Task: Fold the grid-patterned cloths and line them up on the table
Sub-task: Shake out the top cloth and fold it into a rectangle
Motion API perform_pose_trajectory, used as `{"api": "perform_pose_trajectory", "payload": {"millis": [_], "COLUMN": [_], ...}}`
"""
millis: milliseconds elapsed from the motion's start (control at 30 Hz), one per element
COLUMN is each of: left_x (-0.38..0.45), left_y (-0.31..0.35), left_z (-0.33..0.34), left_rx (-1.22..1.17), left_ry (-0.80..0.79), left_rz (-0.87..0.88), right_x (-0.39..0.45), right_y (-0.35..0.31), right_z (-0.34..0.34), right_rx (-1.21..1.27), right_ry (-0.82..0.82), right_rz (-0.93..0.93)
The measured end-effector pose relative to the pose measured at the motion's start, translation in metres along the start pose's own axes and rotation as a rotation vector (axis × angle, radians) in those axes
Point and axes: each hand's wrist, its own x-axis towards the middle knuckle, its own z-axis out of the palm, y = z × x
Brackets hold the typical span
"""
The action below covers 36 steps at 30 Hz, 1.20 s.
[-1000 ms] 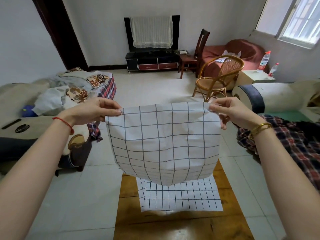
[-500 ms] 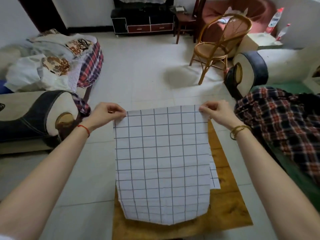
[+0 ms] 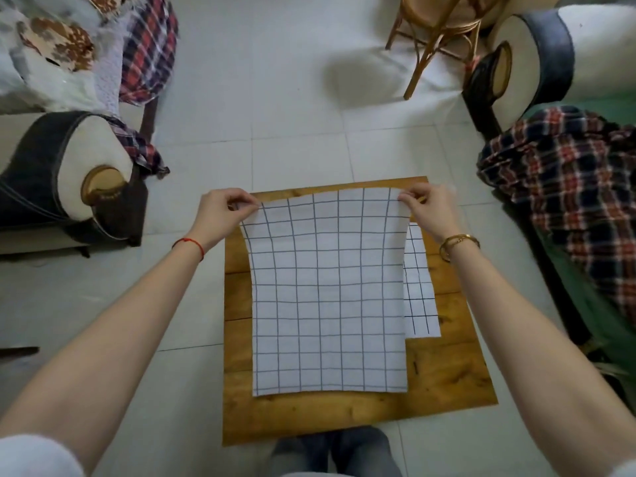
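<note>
A white cloth with a dark grid (image 3: 328,294) is spread over the low wooden table (image 3: 447,383), its near edge lying on the wood. My left hand (image 3: 220,215) pinches its far left corner and my right hand (image 3: 428,210) pinches its far right corner, both near the table's far edge. A second grid-patterned cloth (image 3: 418,287) lies flat underneath, with only a strip showing on the right.
A sofa arm (image 3: 69,173) stands to the left with plaid and patterned fabrics (image 3: 148,53) beyond it. A plaid blanket (image 3: 568,187) lies on green seating at right. A rattan chair (image 3: 440,32) stands at the far side. My legs (image 3: 334,452) are at the table's near edge.
The cloth was held up in the air in front of me; it has come down and now lies across the table over the other cloth. My view has tilted downward.
</note>
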Motion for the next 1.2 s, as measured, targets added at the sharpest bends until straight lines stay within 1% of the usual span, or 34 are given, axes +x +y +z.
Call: {"api": "perform_pose_trajectory", "payload": {"millis": [233,433,533,667,900,1067,1200], "left_x": [-0.013,-0.036,-0.051,-0.07,-0.101,-0.12,-0.134], "left_y": [-0.026,-0.049,-0.064,-0.084,-0.119,-0.149,-0.176], "left_z": [0.014,0.03,0.038,0.047,0.067,0.088,0.104], "left_rx": [-0.001,0.039,0.052,0.134,0.229,0.29,0.325], "left_ry": [-0.045,-0.091,-0.096,-0.12,-0.152,-0.199,-0.231], "left_rz": [-0.109,-0.182,-0.218,-0.2,-0.185,-0.187,-0.18], "right_x": [-0.021,-0.047,-0.062,-0.084,-0.128,-0.154,-0.172], "right_y": [0.022,0.038,0.049,0.062,0.096,0.116,0.131], "right_z": [0.025,0.043,0.055,0.069,0.1,0.13,0.153], "right_rx": [-0.087,-0.11,-0.075,-0.027,-0.077,-0.079,-0.156], "right_ry": [-0.042,-0.123,-0.137,-0.17,-0.277,-0.33,-0.358], "right_rz": [0.037,0.087,0.105,0.105,0.037,0.073,0.077]}}
